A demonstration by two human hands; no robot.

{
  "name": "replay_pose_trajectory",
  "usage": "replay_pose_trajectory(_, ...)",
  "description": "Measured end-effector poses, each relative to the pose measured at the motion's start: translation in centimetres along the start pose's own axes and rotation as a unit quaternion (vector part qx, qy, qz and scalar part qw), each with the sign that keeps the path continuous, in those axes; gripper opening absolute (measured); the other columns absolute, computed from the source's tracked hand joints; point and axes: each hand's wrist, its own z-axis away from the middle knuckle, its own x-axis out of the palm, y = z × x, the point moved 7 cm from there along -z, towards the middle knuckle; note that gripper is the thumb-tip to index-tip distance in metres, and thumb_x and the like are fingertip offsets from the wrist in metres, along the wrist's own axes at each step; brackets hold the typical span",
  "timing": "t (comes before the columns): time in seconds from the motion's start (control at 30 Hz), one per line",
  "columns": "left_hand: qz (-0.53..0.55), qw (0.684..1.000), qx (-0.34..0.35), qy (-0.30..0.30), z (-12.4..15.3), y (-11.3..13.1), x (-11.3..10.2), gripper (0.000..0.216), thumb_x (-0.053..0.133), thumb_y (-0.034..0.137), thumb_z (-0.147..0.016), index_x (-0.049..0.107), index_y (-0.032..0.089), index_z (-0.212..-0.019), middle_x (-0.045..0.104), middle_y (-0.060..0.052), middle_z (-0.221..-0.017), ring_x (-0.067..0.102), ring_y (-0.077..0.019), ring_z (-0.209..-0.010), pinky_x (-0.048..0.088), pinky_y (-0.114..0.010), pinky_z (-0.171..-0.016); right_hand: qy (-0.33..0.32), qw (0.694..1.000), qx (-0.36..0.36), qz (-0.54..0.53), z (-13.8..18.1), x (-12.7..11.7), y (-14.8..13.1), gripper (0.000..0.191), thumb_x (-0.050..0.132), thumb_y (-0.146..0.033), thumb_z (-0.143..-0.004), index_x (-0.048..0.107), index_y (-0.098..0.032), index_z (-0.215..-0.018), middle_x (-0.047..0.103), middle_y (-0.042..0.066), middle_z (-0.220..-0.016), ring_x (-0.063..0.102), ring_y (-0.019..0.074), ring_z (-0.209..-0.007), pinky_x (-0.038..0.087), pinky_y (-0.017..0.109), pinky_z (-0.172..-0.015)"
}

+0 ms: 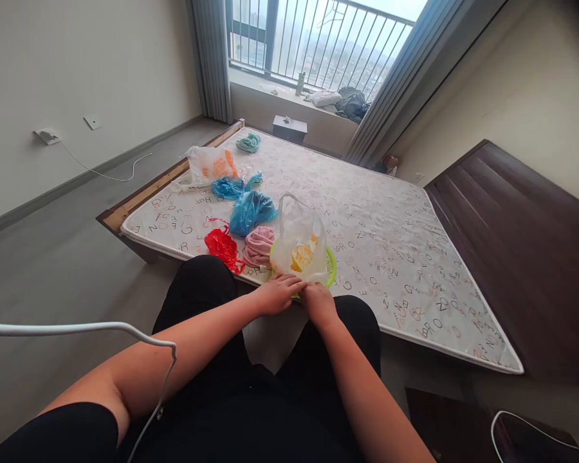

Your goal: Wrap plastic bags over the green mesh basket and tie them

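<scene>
My left hand (277,292) and my right hand (320,302) meet at the near edge of the mattress (390,231), fingers curled on the bottom of a clear plastic bag (299,241) with an orange print. That bag stands upright in a green basket (330,265). A folded pink bag (259,246) lies just left of the basket, and a crumpled red bag (223,247) lies beyond it. A blue bag (251,211) rests behind them.
Farther back on the mattress lie a smaller blue bag (228,187), a white and orange bag (207,166) and a teal bundle (249,142). A dark headboard (521,244) runs along the right. A white cable (77,329) crosses near my left arm. The window sill (318,96) holds clutter.
</scene>
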Motion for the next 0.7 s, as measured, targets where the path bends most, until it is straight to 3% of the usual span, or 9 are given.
replay_pose_trajectory(0.13, -0.057, 0.995, -0.085, -0.014, -0.1, -1.9, -0.5, 0.035, 0.053, 0.016, -0.097, 0.066, 0.018, -0.129, 0.069, -0.012, -0.124, 0.063, -0.0287, -0.118, 0.046, -0.045, -0.101, 0.03, 0.999, 0.032, -0.026, 0.2, -0.5, 0.3, 0.024, 0.054, -0.024, -0.101, 0.065, -0.023, -0.122, 0.074, 0.009, -0.106, 0.064, 0.0249, -0.099, 0.043, 0.033, -0.084)
replay_pose_trajectory(0.27, -0.074, 0.995, -0.073, -0.009, -0.4, -1.8, -2.2, 0.026, 0.052, 0.018, -0.098, 0.071, 0.019, -0.116, 0.071, -0.01, -0.108, 0.065, -0.0265, -0.106, 0.048, -0.041, -0.093, 0.042, 0.996, 0.062, -0.038, 0.3, -0.9, 1.0, 0.027, 0.061, -0.023, -0.095, 0.064, -0.024, -0.123, 0.074, 0.007, -0.109, 0.063, 0.0249, -0.101, 0.042, 0.033, -0.084)
replay_pose_trajectory(0.4, -0.092, 0.993, -0.075, -0.028, -0.4, -1.0, -2.5, 0.023, 0.053, 0.021, -0.098, 0.07, 0.018, -0.112, 0.07, -0.011, -0.105, 0.067, -0.0267, -0.101, 0.05, -0.039, -0.089, 0.049, 0.993, 0.089, -0.057, 0.3, -0.9, 1.9, 0.032, 0.062, -0.023, -0.094, 0.062, -0.023, -0.126, 0.073, 0.007, -0.115, 0.063, 0.0248, -0.104, 0.042, 0.032, -0.085)
replay_pose_trajectory(0.57, -0.093, 0.968, -0.215, -0.084, 0.6, -2.9, -1.6, 0.027, 0.06, 0.036, -0.095, 0.072, 0.014, -0.107, 0.072, -0.016, -0.104, 0.069, -0.0332, -0.103, 0.053, -0.043, -0.087, 0.039, 0.991, 0.105, -0.078, 0.1, -0.5, 2.3, 0.036, 0.061, -0.022, -0.094, 0.062, -0.023, -0.129, 0.073, 0.007, -0.117, 0.063, 0.025, -0.108, 0.042, 0.032, -0.087)
replay_pose_trajectory(0.7, 0.031, 0.958, -0.278, -0.065, 1.1, -4.3, -1.0, 0.035, 0.054, 0.045, -0.101, 0.072, 0.018, -0.114, 0.073, -0.014, -0.115, 0.068, -0.0308, -0.114, 0.051, -0.04, -0.098, 0.021, 0.992, 0.088, -0.082, -0.1, -0.2, 2.3, 0.04, 0.062, -0.019, -0.092, 0.061, -0.024, -0.131, 0.072, 0.007, -0.119, 0.062, 0.0245, -0.11, 0.041, 0.031, -0.091)
